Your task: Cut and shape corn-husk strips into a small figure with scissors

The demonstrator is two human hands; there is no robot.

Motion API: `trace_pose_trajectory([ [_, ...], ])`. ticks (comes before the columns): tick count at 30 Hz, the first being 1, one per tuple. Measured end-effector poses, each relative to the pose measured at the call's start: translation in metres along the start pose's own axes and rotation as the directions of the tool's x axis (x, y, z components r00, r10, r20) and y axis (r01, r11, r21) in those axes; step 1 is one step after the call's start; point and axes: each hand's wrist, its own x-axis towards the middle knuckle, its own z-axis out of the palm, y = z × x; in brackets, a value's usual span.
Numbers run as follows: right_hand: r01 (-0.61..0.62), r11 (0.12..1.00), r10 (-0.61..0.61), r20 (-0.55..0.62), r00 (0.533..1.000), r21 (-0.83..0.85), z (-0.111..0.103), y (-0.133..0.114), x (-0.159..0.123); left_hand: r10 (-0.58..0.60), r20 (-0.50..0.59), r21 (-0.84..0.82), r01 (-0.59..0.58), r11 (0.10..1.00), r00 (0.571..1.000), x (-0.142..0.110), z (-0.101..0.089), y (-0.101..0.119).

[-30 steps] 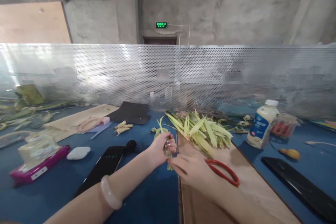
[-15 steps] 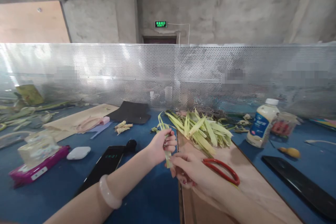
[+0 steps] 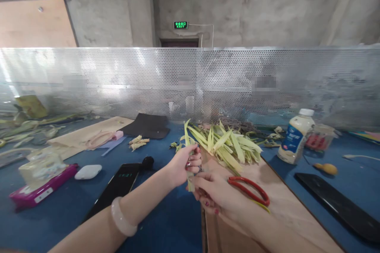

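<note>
My left hand is closed in a fist around a bundle of pale green corn husk strips, whose tips stick up above it. Below the fist, the lower end of the strips pokes out, and my right hand pinches it between thumb and fingers. A heap of loose corn husks lies just beyond my hands on a brown board. Beside my right wrist rests a tool with red looped handles; its working end is hidden.
A phone and a white earbud case lie left. To the right stand a bottle and a clear fruit box, with a black oblong object nearer. A perforated metal screen closes off the back.
The husk tips above my left fist have shifted; a broader leaf now stands upright there. Both hands keep nearly the same place and hold. The view has moved slightly.
</note>
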Motion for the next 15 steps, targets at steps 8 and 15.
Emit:
trace_pose_trajectory([
  [8,0.018,1.000,-0.018,-0.005,1.000,-0.008,-0.0026,0.0021,0.0015,-0.018,0.014,-0.017,0.018,1.000,1.000,0.0028,-0.0031,-0.0003],
  [15,0.034,0.999,-0.035,0.053,0.998,0.009,-0.0031,0.0006,-0.0015,-0.028,0.005,-0.062,0.028,0.998,1.000,0.0061,-0.0078,0.0023],
])
